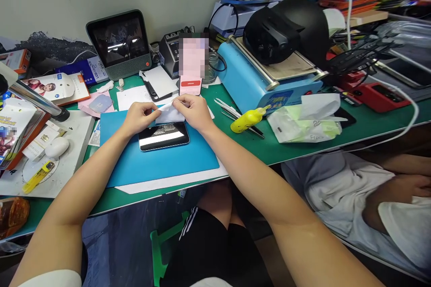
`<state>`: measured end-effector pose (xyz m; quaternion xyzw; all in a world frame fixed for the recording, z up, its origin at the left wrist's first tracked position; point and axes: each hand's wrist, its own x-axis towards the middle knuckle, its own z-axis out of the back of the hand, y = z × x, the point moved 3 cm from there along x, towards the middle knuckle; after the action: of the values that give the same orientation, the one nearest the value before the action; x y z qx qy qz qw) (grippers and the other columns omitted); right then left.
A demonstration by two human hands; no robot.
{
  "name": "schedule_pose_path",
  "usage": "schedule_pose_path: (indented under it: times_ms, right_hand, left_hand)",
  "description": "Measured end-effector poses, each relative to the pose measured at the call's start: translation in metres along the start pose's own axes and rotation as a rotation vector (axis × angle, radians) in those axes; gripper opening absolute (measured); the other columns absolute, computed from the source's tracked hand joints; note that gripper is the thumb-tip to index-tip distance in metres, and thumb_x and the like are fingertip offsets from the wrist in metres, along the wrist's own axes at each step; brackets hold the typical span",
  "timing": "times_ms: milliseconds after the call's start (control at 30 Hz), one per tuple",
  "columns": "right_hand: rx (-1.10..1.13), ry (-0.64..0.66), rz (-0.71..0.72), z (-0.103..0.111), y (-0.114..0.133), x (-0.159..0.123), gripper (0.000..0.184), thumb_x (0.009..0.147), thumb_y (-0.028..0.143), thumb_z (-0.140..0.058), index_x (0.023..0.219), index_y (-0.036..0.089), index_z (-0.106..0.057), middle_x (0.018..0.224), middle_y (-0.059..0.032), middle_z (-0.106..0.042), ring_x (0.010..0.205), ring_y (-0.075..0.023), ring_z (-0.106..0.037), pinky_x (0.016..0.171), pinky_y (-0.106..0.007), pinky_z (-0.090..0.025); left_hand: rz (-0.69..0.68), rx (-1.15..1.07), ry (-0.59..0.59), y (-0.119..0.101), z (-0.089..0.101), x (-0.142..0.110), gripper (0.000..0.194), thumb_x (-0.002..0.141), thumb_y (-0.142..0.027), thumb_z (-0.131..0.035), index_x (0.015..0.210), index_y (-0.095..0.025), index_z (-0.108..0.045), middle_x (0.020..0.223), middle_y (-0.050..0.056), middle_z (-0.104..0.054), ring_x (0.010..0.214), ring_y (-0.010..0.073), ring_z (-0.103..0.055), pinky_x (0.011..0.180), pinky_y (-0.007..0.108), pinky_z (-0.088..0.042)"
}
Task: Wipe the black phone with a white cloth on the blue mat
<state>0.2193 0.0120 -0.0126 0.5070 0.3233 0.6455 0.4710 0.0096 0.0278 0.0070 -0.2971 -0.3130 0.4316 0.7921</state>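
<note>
Between my two hands is a white tissue (168, 115), pinched at its upper corners. My left hand (139, 116) grips its left side with thumb and fingers. At its right side, my right hand (193, 110) has its fingers closed on the edge. Just below the tissue lies a dark phone or small tablet (164, 138) with a glossy screen, its far part covered by the tissue. It rests flat on a blue mat (134, 166). Behind my right hand a lit phone (191, 65) stands upright, its screen partly blurred out.
A yellow bottle (247, 121), thin tools (229, 110) and a tissue pack (306, 125) lie to the right, before a blue machine (249, 76) bearing a black headset (276, 31). Left are boxes and a yellow cutter (38, 177). Another person (353, 188) sits at right.
</note>
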Motion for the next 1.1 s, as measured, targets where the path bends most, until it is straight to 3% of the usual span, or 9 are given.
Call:
schedule_pose_path:
  times_ms: [133,300,433,533,667,800,1100]
  right_hand:
    - [-0.004,-0.039,0.015,0.001,0.0,0.001,0.026,0.087,0.045,-0.067,0.083,0.021,-0.077,0.086,-0.0043,-0.079,0.085,-0.0235,-0.07,0.079,-0.036,-0.053]
    - [0.016,0.023,0.037,-0.002,-0.001,0.0,0.027,0.088,0.046,-0.068,0.086,0.021,-0.078,0.089,-0.0044,-0.081,0.087,-0.0241,-0.072,0.082,-0.036,-0.054]
    - [-0.004,0.066,0.061,-0.002,-0.003,0.0,0.027,0.09,0.046,-0.068,0.088,0.021,-0.079,0.091,-0.0048,-0.082,0.089,-0.0248,-0.073,0.082,-0.036,-0.053]
    - [-0.016,0.065,0.047,-0.002,-0.006,0.001,0.028,0.09,0.047,-0.069,0.089,0.021,-0.08,0.093,-0.0047,-0.082,0.088,-0.0248,-0.072,0.081,-0.036,-0.053]
    - [-0.025,0.059,-0.01,-0.002,-0.012,0.001,0.032,0.089,0.051,-0.071,0.091,0.021,-0.08,0.089,-0.004,-0.08,0.073,-0.0204,-0.064,0.069,-0.034,-0.048]
    - [-0.036,0.056,-0.022,-0.002,-0.013,0.001,0.031,0.087,0.05,-0.071,0.089,0.02,-0.079,0.08,-0.002,-0.075,0.065,-0.0166,-0.055,0.064,-0.032,-0.042]
    - [-0.048,0.045,-0.032,-0.002,-0.013,0.002,0.027,0.086,0.046,-0.072,0.086,0.02,-0.079,0.071,0.0002,-0.068,0.062,-0.0152,-0.049,0.061,-0.031,-0.038]
  left_hand:
    - [-0.007,0.023,-0.011,0.0,-0.001,-0.001,0.033,0.087,-0.045,-0.067,0.078,-0.015,-0.075,0.053,-0.005,-0.046,0.053,0.0104,-0.038,0.056,0.027,-0.029]
    - [-0.019,0.048,-0.07,-0.002,-0.001,-0.002,0.035,0.089,-0.048,-0.067,0.093,-0.016,-0.081,0.053,-0.007,-0.04,0.054,0.011,-0.035,0.057,0.027,-0.027]
    - [-0.026,0.048,-0.068,-0.001,-0.002,-0.001,0.038,0.093,-0.05,-0.062,0.08,-0.016,-0.074,0.056,-0.004,-0.044,0.055,0.0111,-0.036,0.058,0.028,-0.027]
    - [-0.042,0.042,-0.065,-0.001,-0.002,0.0,0.043,0.095,-0.049,-0.059,0.064,-0.018,-0.058,0.056,-0.004,-0.041,0.057,0.011,-0.034,0.058,0.028,-0.027]
    - [-0.049,0.028,-0.04,0.0,-0.003,-0.001,0.049,0.096,-0.048,-0.056,0.058,-0.02,-0.041,0.056,-0.004,-0.033,0.057,0.0111,-0.031,0.057,0.029,-0.024]
    - [-0.035,0.028,-0.029,0.001,-0.002,-0.001,0.05,0.095,-0.048,-0.057,0.057,-0.021,-0.039,0.056,-0.004,-0.032,0.058,0.011,-0.03,0.057,0.029,-0.022]
    - [-0.035,0.022,-0.015,-0.001,-0.002,0.0,0.049,0.093,-0.047,-0.058,0.056,-0.02,-0.04,0.055,-0.004,-0.032,0.057,0.0107,-0.03,0.057,0.03,-0.023]
